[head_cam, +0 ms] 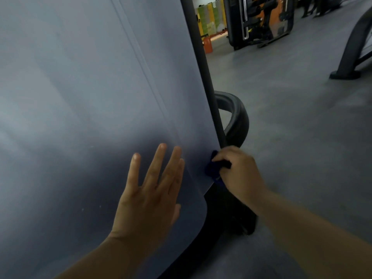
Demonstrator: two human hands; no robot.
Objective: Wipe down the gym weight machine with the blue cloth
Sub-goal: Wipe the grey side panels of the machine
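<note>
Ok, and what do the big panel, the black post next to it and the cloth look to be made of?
Panel: probably plastic sheet, smooth matt grey-blue; it shows soft dull reflections, a thin edge and a rounded corner.
Post: likely painted metal tube, satin black; it is straight with an even surface.
Cloth: soft dark blue fabric, maybe microfibre; it bunches in folds in the right hand.

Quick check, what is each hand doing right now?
Left hand: open, fingers straight, flat against the grey panel.
Right hand: grips the blue cloth at the panel's edge.
</note>
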